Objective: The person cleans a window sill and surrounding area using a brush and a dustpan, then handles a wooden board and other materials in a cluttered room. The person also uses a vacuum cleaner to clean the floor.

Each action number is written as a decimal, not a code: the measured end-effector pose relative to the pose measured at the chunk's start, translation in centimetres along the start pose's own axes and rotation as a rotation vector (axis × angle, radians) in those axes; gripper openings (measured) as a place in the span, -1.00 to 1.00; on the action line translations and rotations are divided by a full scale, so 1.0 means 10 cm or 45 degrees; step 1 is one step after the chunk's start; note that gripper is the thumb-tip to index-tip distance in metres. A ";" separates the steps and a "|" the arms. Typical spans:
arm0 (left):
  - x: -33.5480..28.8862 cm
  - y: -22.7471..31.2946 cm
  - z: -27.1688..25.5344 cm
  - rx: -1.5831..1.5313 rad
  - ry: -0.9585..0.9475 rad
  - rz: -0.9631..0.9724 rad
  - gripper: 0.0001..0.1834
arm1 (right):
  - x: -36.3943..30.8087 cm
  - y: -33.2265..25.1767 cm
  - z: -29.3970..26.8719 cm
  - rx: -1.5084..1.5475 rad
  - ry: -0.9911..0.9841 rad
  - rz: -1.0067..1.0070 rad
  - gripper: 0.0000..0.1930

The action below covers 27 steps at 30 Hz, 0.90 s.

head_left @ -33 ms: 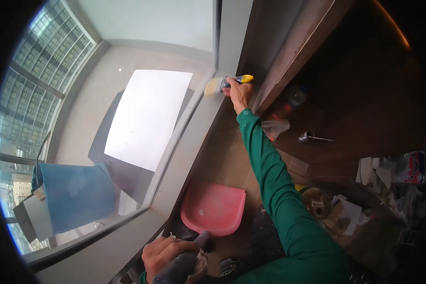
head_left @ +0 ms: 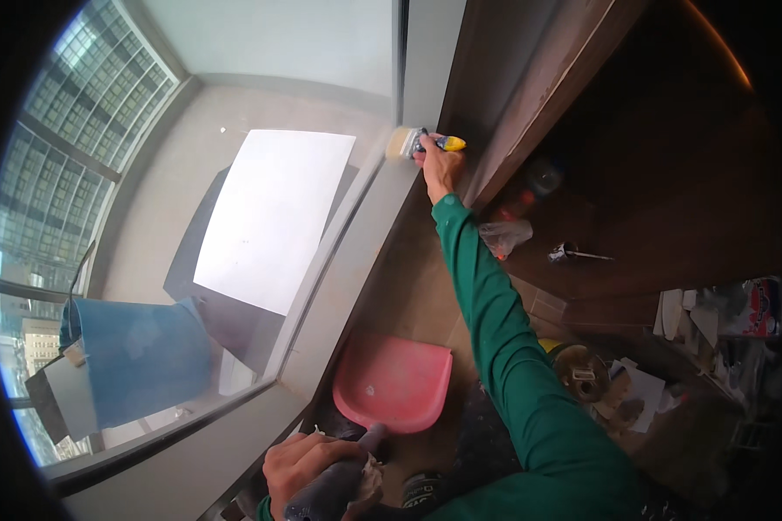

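My right hand (head_left: 443,165), at the end of a green sleeve, grips a wide paintbrush (head_left: 406,144) with pale bristles and a yellow-tipped dark handle. The bristles are over the light grey frame (head_left: 369,230) at the foot of the glass, near its far corner. Close to me, my left hand (head_left: 308,464) is closed over a thick dark grey handle (head_left: 330,491). That handle appears to run down to a pink dustpan (head_left: 395,382) on the floor. A crumpled pale scrap (head_left: 365,491) shows beside the handle, and part of my left hand's grip is hidden.
Beyond the glass are a white sheet (head_left: 274,221) and a blue bucket-like container (head_left: 148,360). On the right stand a brown wooden frame edge (head_left: 552,108), a clear plastic bag (head_left: 506,236), a round tape-like roll (head_left: 579,373) and cluttered papers (head_left: 643,395).
The paintbrush and my right hand have shifted slightly up, and the bristles have moved right along the frame. My left hand and the dustpan stay nearly in place.
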<state>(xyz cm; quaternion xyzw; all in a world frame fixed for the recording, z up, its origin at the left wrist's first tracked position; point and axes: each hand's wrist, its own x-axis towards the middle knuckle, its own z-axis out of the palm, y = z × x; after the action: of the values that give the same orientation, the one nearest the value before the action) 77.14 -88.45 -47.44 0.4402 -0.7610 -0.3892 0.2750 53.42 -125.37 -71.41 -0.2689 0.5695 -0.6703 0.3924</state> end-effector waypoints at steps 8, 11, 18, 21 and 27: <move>0.02 0.03 0.06 -0.067 0.134 -0.069 -0.53 | 0.11 -1.05 0.14 0.776 -0.223 -0.196 -0.74; -0.05 0.02 0.03 0.043 0.139 -0.118 -0.55 | -0.45 -0.75 0.02 0.546 -0.138 -0.222 -0.71; 0.06 -0.02 0.06 -0.012 0.111 -0.119 -0.66 | -0.13 0.21 -0.12 -0.106 0.037 0.104 -0.79; 0.06 0.01 0.08 -0.046 0.123 -0.171 -0.64 | -0.55 0.44 -0.09 -0.318 -0.189 0.026 -0.77; -0.07 -0.03 0.16 -0.094 0.151 -0.182 -0.66 | -2.14 0.34 -0.41 -0.460 -0.663 -0.007 -0.79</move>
<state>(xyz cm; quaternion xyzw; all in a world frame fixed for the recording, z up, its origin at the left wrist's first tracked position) 76.41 -87.37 -48.63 0.5052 -0.6952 -0.4087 0.3073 62.56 -105.38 -73.69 -0.4983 0.5592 -0.4679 0.4691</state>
